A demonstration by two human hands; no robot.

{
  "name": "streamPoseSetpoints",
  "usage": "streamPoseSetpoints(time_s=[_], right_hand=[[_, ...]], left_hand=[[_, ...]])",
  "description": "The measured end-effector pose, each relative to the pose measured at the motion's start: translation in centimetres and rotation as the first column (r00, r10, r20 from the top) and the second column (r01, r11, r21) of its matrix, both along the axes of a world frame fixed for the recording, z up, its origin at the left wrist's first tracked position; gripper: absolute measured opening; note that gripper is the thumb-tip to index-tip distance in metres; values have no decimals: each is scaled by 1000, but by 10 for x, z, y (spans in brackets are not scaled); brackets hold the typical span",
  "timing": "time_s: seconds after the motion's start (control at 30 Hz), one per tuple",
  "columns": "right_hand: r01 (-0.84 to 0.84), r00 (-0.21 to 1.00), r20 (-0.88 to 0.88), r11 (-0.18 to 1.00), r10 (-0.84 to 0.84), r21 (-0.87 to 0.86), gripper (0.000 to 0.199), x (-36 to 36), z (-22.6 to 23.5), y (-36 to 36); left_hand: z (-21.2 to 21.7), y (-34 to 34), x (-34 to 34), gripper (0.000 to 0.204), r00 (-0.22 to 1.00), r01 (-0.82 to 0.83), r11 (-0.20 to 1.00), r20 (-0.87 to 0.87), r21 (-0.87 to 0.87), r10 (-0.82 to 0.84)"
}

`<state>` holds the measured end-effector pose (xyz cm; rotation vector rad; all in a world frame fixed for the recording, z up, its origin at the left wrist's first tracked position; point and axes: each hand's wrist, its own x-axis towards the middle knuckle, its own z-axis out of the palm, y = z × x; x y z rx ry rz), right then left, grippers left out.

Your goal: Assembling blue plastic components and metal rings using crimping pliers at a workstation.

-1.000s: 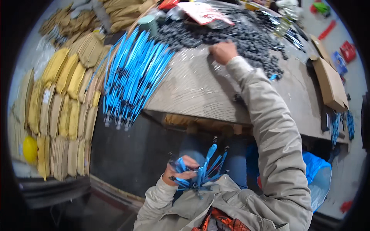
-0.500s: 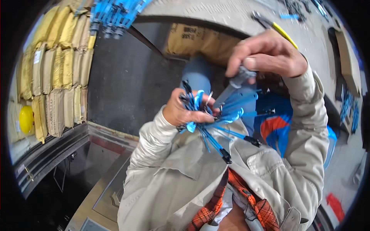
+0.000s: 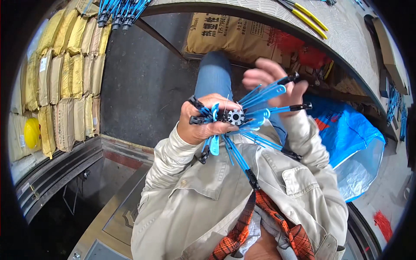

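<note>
My left hand (image 3: 196,120) is closed around a bundle of blue plastic rods (image 3: 236,158) with black tips. They fan out in all directions from a black slotted hub (image 3: 235,117), held between thumb and fingers. Thin wires stick up beside the hub. Some rods carry flat, pale-blue tabs (image 3: 273,94). My right hand (image 3: 266,77) is at the far right side of the bundle, partly behind it and blurred. Its fingers are spread, with no object visible in them.
A workbench (image 3: 242,8) runs along the far side, bearing yellow-handled pliers (image 3: 308,21) and blue rods (image 3: 122,13). Stacked sacks (image 3: 65,82) stand left, with a yellow helmet (image 3: 32,133). A blue plastic bag (image 3: 346,134) lies right; red strands (image 3: 383,225) are on the floor.
My right hand has come down from above the bundle to its far right side. The grey-ended flat tool it held over the hub is no longer visible. My left hand keeps its hold.
</note>
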<state>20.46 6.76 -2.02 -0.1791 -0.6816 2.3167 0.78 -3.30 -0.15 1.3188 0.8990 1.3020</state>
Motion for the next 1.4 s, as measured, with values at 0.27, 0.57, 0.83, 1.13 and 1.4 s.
streamPoseSetpoints(time_s=[0.27, 0.57, 0.83, 1.13, 1.4], right_hand=[[19, 943, 271, 847, -192, 531, 48, -9, 2, -36], [-130, 888, 396, 698, -234, 705, 29, -3, 29, -20], [-292, 806, 586, 811, -77, 507, 21, -4, 53, -12], [-154, 757, 650, 948, -69, 279, 17, -12, 57, -20], [-163, 771, 631, 932, -84, 323, 10, -14, 59, -24]], left_hand=[[3, -5, 15, 34, 997, -60, 998, 48, 34, 58], [6, -6, 14, 34, 999, -27, 998, 33, -53, 29], [7, 0, 23, 29, 962, -164, 977, 199, -134, 189], [7, 7, 2, 28, 987, -119, 993, -107, 7, 119], [6, 7, -8, 26, 993, -3, 999, -117, 32, 7]])
